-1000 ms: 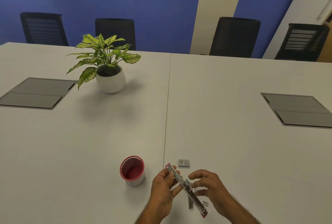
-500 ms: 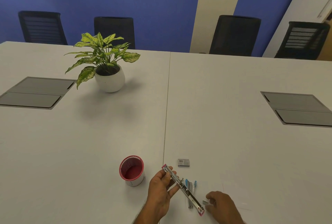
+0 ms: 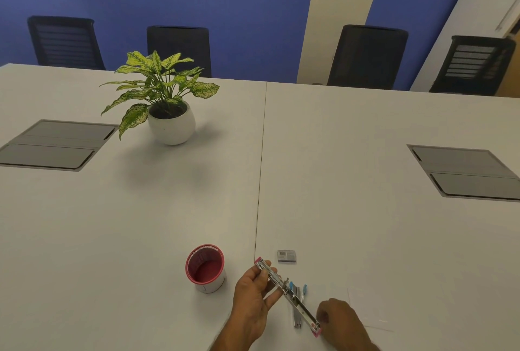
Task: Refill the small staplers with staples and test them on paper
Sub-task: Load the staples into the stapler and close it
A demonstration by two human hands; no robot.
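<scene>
White worktop fills our head view. Our left hand grasps the opened pink stapler above a blue stapler; our right hand curls at its near end, grip contents unclear.

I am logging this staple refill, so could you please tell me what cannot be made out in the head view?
- Anything under the right hand: its curled fingers hide it.
- Staples in the pink stapler, opened flat in the left hand: too small.
- Print on the staple box: too small.
- The blue stapler: partly behind the pink one.
- Paper: faint against the white table.
</scene>
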